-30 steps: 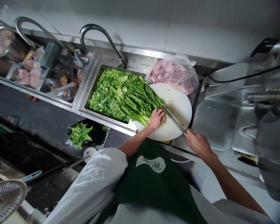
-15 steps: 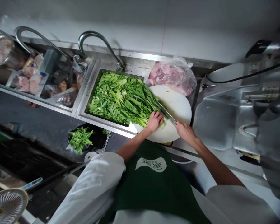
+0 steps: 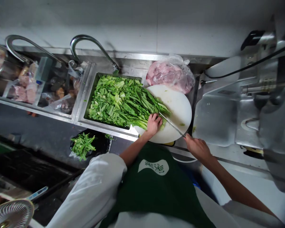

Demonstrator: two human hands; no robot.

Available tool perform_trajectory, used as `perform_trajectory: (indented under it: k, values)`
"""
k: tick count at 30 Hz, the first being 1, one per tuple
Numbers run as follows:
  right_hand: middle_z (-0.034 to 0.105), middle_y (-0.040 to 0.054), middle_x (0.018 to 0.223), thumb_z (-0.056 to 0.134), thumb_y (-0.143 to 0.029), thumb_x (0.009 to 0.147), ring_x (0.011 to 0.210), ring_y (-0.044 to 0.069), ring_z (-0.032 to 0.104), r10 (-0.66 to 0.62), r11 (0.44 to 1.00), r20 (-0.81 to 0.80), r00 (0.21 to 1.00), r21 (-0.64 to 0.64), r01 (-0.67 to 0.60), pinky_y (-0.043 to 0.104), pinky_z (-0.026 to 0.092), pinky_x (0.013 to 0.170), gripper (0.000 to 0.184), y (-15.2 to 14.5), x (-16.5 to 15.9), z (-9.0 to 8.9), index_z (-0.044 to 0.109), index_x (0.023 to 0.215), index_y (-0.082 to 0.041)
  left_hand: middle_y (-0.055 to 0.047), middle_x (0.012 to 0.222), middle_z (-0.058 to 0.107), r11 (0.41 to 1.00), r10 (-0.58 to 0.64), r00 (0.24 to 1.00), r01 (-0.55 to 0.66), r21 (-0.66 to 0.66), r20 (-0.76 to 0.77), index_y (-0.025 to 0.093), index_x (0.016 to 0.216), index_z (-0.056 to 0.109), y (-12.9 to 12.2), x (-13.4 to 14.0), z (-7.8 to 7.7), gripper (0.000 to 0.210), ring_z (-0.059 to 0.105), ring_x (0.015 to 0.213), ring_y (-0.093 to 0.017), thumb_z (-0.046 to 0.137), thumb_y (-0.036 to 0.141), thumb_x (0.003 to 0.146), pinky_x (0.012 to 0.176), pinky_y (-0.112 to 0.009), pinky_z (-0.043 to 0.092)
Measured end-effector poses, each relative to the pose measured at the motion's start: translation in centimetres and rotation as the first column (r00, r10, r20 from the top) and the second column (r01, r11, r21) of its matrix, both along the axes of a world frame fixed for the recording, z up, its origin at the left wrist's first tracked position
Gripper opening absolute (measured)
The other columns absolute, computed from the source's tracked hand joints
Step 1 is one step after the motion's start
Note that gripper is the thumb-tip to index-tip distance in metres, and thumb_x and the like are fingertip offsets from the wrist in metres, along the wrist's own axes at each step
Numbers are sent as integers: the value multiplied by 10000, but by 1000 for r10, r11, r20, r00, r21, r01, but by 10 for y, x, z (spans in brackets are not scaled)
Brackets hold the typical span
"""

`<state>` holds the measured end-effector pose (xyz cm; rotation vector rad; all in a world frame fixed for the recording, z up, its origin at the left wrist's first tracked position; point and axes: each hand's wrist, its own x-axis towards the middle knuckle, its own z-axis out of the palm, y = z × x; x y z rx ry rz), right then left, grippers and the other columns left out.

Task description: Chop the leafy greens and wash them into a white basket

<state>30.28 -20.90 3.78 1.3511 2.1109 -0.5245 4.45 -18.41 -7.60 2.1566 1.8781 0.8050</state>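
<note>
Right hand: here it is at the board's near right edge, the right hand closed around the knife's handle, arm coming in from the near right, likely to keep the elbow clear.
Knife: the knife slants far-left from that fist, its tip end right beside the other hand's fingers, presumably to line up with the stems.
Left hand: the left hand is bent over the bunch, fingers curled and gripping, probably to stop it rolling or spreading; tucked tips would be safer this close to steel.
Bunch: the bunch bridges sink and board, right end on the board, left end lying over cut leaves. Handy, that: pieces have only a short way to go.
Sink: the sink butts up to the board's left, so it seems to serve as a catch tray.
Meat: the bagged meat sits just beyond the board, perhaps pushed far to free the middle.
Hidden: left fingertips, mostly; the handle, inside the fist; the sink floor, under leaves.
Cut off: the ribbed round thing at the near left.
Hard call: blade nearly edge-on, so touching the greens or just above them? Cannot tell.
</note>
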Motion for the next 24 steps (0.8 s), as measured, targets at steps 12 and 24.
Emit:
perform_trajectory:
  k: [12,24]
  values:
    - [729,147,822,287,-292,1070,821,270,737,18,999,-43,999,-49,-20,316,435,708,326,13,0,-10,554,1165,-133,-97,1041,623,991,-24,1000,26,-134,21,186,969,706,-7,-3,-5,225,550,972,-215,512,277,1036,885,-376,492]
    - [726,130,847,256,-322,1080,838,267,734,0,998,-67,998,-55,-4,314,413,708,341,3,-2,-13,538,1161,-147,-105,1074,621,992,-25,999,29,-120,35,179,1036,700,-12,-6,-13,241,536,991,-214,484,285,1049,909,-368,498]
